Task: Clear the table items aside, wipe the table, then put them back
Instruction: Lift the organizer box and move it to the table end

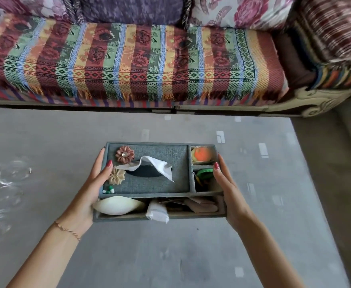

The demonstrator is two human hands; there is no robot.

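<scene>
I am gripping the tissue box (149,179) at nine and three o'clock with both hands' fingers (222,173), risking its loose packets spilling onto the bench (45,142) if it tilts.

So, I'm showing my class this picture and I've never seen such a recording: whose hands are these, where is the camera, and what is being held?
There is no machine here. A person wears a camera on the head, looking forward and down, so you see their own arms. The left hand and right hand grip the two ends of a grey fabric organiser over a grey table. A white tissue sticks out of it, and small items fill its compartments. Clear glasses stand at the left; a striped sofa lies beyond.
</scene>
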